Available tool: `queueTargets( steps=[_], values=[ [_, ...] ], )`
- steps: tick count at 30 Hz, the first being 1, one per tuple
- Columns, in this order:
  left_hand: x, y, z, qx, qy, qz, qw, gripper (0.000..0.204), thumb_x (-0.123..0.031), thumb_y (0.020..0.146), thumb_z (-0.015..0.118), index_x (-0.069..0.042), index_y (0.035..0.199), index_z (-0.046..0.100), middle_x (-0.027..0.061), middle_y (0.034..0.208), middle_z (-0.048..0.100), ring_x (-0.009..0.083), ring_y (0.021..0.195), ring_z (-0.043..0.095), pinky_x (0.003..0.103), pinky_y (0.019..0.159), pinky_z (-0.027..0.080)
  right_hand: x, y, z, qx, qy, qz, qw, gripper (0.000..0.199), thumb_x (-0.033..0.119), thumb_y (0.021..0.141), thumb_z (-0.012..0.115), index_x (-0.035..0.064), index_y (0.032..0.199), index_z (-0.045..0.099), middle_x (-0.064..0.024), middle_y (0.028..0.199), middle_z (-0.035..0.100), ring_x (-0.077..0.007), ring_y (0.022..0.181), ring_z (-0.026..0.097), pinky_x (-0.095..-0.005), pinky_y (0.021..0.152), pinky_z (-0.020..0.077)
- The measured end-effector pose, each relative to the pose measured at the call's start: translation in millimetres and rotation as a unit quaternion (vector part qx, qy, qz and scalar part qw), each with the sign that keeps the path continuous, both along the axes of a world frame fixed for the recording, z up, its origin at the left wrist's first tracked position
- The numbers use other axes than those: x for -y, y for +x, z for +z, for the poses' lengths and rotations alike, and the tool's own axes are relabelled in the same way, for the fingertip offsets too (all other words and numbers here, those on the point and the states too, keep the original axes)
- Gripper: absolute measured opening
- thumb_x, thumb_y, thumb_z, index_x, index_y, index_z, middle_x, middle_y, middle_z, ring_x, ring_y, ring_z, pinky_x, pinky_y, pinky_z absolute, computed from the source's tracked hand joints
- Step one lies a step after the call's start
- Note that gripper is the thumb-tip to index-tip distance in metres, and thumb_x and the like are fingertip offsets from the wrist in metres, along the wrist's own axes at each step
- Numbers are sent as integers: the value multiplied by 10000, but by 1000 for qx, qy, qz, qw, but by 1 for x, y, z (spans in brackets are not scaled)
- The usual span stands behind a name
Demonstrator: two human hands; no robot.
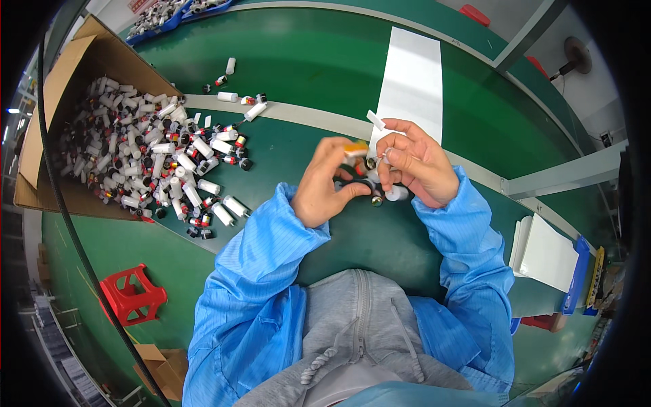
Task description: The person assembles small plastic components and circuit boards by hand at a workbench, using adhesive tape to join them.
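Note:
Over the green table, both my hands work close together. My left hand [320, 186] is closed round a small part [355, 150], orange and dark and blurred by motion, so its kind is unclear. Beside it, my right hand [424, 166] pinches with thumb and forefinger; a small pale piece shows at the fingertips. A short white strip [375, 120] sticks up by the right forefinger. Below and between the hands are a white cylinder [396, 194] and a small dark part with a shiny round end [377, 201]. My fingers partly hide this cluster.
A cardboard box [68, 88] lies on its side at the left, spilling many white cylinders [203, 148] with black and red ends. A long white sheet [410, 74] lies beyond my hands. Papers [550, 254] are at right; a red stool [133, 295] stands on the floor.

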State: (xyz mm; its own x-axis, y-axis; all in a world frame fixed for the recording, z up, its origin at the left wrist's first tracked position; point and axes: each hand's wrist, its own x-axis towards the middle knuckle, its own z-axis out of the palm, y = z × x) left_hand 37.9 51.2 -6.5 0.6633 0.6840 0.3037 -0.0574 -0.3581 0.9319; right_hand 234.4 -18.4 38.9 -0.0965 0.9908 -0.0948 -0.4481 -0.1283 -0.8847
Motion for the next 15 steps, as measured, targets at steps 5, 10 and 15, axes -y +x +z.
queueTargets(
  steps=[5,10,15],
  values=[
    [0,1,9,-108,51,-8,993,452,-106,724,802,-33,1128,613,120,1024,615,227,907,599,309,669,492,1,7,3,-71,14,28,997,532,99,946,575,21,1392,296,-118,1041,553,-195,782,619,-300,625,537],
    [3,4,1,21,184,61,981,367,-46,737,766,15,1062,607,139,938,636,259,762,637,315,650,498,5,-6,7,-56,17,60,997,578,53,918,606,31,1403,292,-113,1041,551,-203,857,627,-340,775,538],
    [4,-4,2,42,-139,-10,989,286,-36,928,578,6,1204,517,115,1003,644,169,828,626,274,734,492,10,-1,12,435,165,-3,885,532,-13,872,632,36,1345,393,-90,1010,607,-202,934,630,-329,892,499]
  ],
)
